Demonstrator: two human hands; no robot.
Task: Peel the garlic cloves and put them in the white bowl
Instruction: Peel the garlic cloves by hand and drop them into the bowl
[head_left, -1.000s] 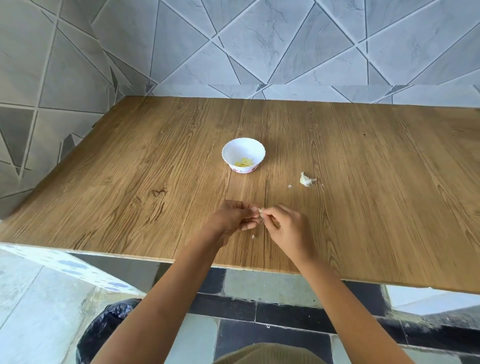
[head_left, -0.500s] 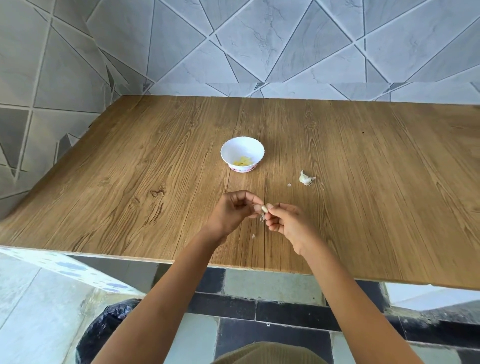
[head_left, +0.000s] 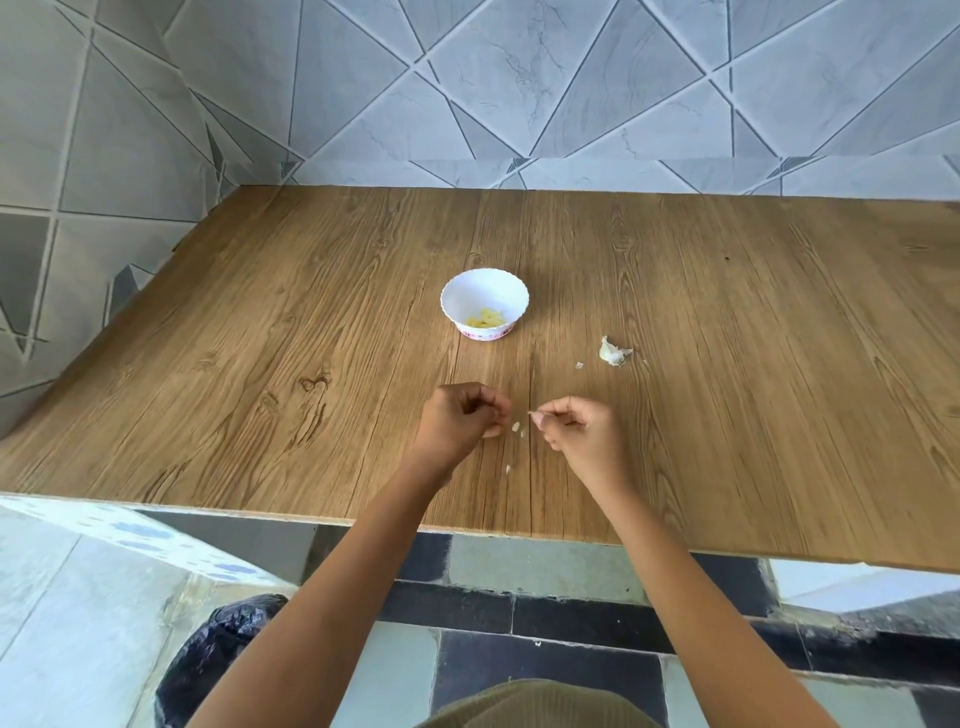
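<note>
Both hands hover low over the wooden table (head_left: 260, 338), close to its near edge and a little apart from each other. The left hand (head_left: 457, 423) has its fingers curled in tight, thumb against the fingertips. A pale bit just shows there, which I take to be the garlic clove (head_left: 493, 432) being worked, though most of it is hidden. The right hand (head_left: 584, 434) pinches a thin strip of skin (head_left: 532, 414) between thumb and forefinger, its tip pointing across at the left hand. Loose flakes (head_left: 516, 427) show in the gap between the two hands; whether they are falling or lying on the wood I can't tell. The white bowl (head_left: 483, 291) sits at about the middle of the table, almost straight ahead of the left hand, with yellowish peeled cloves (head_left: 485, 318) in its bottom. That makes the left hand the nearer one for dropping a clove in, a short reach toward the far edge. The unpeeled garlic piece (head_left: 614, 352) lies right of the bowl, ahead of the right hand, which is nearer to it.
</note>
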